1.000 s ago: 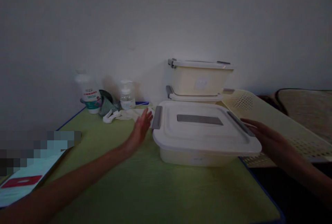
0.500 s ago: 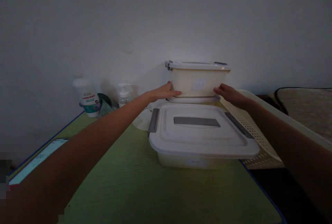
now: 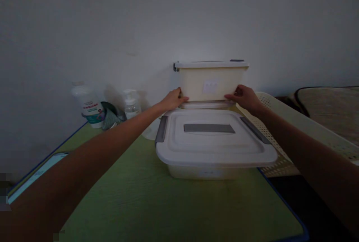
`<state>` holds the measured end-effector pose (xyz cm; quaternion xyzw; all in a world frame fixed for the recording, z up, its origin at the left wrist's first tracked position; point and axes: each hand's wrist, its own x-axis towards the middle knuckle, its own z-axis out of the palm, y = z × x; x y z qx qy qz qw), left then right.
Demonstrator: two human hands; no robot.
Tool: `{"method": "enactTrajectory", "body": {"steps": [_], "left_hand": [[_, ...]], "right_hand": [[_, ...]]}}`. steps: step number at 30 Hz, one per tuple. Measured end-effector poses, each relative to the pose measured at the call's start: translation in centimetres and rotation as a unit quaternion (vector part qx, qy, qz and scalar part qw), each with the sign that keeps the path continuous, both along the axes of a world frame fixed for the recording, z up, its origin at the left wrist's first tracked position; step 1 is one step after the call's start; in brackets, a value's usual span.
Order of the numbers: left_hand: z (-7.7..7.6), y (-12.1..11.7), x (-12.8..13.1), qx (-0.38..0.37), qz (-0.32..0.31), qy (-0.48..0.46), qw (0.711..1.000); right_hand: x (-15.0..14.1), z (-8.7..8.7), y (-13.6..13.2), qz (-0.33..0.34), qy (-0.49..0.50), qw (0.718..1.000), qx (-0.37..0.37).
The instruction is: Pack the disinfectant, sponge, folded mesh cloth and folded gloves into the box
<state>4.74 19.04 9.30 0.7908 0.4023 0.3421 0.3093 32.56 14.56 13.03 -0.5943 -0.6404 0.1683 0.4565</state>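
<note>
A cream storage box (image 3: 193,83) with a pale lid and grey clips stands at the back against the wall, level on top of another pale lid (image 3: 209,104). My left hand (image 3: 171,99) grips its lower left corner, thumb along the front. At the lower right corner my right hand (image 3: 244,97) holds it the same way, fingers curled around the side. Whatever the fingers touch behind and beneath is hidden. In front of them sits a larger storage box (image 3: 207,148), its white lid closed, with a grey handle and grey side clips.
A green table (image 3: 126,186) with a blue edge carries everything. At left are a white bottle (image 3: 89,104), a pump bottle (image 3: 131,104), a green cloth (image 3: 110,118) and a phone (image 3: 36,174). A perforated cream basket (image 3: 276,137) stands at the right edge.
My right hand has closed in around the box's lower right corner, and the left grips tighter at its corner. The whole view has shifted slightly.
</note>
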Motion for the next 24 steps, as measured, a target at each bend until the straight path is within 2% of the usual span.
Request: {"method": "enactTrajectory", "body": {"steps": [5, 11, 16, 19, 24], "left_hand": [[1.1, -1.7, -0.9, 0.029, -0.020, -0.043, 0.998], [1.6, -7.2, -3.4, 0.044, -0.056, -0.091, 0.993], [1.9, -12.0, -5.2, 0.038, -0.031, -0.053, 0.997], [1.9, -14.2, -5.9, 0.040, -0.016, -0.027, 0.999], [1.1, -16.9, -6.2, 0.054, 0.015, -0.026, 0.998]], "right_hand": [[-0.6, 1.4, -2.3, -0.023, 0.023, 0.999, 0.018], [-2.4, 2.2, -8.1, -0.010, 0.038, 0.999, 0.030], [-3.7, 1.6, -12.8, 0.005, 0.064, 0.998, 0.010], [-3.7, 0.8, -14.3, 0.011, 0.074, 0.997, 0.009], [-3.5, -0.4, -16.1, 0.017, 0.053, 0.998, 0.025]]}}
